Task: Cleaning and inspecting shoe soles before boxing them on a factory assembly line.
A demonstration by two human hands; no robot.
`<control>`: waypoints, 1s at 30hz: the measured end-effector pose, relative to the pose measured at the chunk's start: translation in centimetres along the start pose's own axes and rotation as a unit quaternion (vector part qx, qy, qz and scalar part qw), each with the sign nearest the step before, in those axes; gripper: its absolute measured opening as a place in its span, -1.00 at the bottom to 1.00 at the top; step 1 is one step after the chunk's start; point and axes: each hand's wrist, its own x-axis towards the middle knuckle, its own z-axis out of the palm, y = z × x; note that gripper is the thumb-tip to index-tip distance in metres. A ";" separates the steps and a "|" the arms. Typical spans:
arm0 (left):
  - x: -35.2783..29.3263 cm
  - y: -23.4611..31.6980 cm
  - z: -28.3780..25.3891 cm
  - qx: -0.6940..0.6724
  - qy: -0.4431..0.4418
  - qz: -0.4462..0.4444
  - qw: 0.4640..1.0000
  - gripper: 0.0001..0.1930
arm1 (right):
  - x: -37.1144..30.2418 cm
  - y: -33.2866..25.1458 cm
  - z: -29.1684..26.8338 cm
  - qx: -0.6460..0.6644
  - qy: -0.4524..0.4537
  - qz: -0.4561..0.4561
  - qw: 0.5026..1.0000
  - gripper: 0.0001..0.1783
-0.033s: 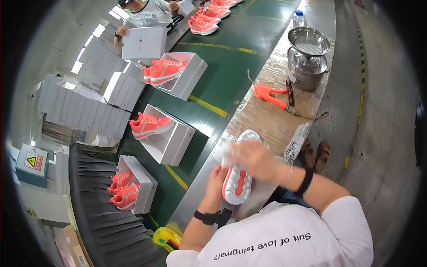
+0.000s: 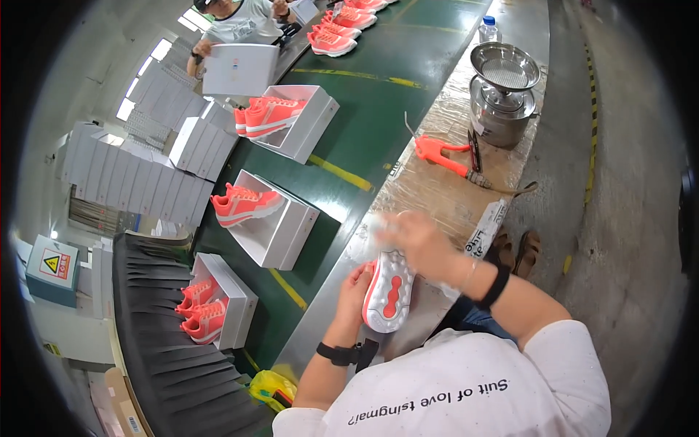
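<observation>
My left hand [image 2: 354, 293] is closed on the side of a coral running shoe [image 2: 394, 297]. The shoe's white-and-red sole is turned up. Over its toe end is my right hand [image 2: 421, 244], fingers bent together and smeared by motion. A small white wad [image 2: 378, 225], perhaps cloth, shows at those fingertips; its exact kind is blurred. The hand covers the shoe's front part. Beyond it, a wrapped cardboard sheet [image 2: 429, 195] covers the bench, bearing an orange air blow gun [image 2: 441, 151] and black-handled snips [image 2: 475, 151].
White shoeboxes with coral shoes [image 2: 247, 204] line the green conveyor belt [image 2: 364, 116] to my left. A steel pump pot with a dish [image 2: 504, 69] and a bottle [image 2: 489, 30] stand farther along the bench. Across the belt, a co-worker [image 2: 244, 25] holds a white box lid [image 2: 240, 69].
My right hand has shifted slightly up toward the toe end with the white wad, uncovering more sole. The shoe stays in my left hand. The co-worker's lid has moved slightly right.
</observation>
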 end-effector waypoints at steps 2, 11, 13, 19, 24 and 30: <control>0.7 -0.3 0.4 0.004 -0.017 -0.012 1.000 -0.68 | 0.3 4.5 0.5 -0.015 -0.002 0.056 0.998 -0.54; 0.2 -0.2 -0.5 -0.023 -0.008 -0.010 1.000 -0.76 | -1.4 -0.7 0.6 0.029 0.007 -0.036 0.999 -0.55; 0.6 0.2 0.1 -0.016 -0.012 -0.022 1.000 -0.72 | 0.5 4.7 0.8 0.052 0.011 0.073 0.996 -0.52; 1.9 -1.0 -1.4 -0.135 -0.099 -0.029 0.985 -0.60 | -2.2 6.2 1.8 0.261 0.029 0.198 0.944 -0.47; 2.6 -2.9 -2.8 -0.285 -0.195 -0.011 0.938 -0.52 | -5.3 -3.6 -0.1 0.262 -0.026 0.060 0.963 -0.41; 1.2 -0.8 -0.9 -0.300 -0.146 0.009 0.943 -0.53 | -2.6 -3.6 -2.4 0.296 -0.067 -0.008 0.953 -0.39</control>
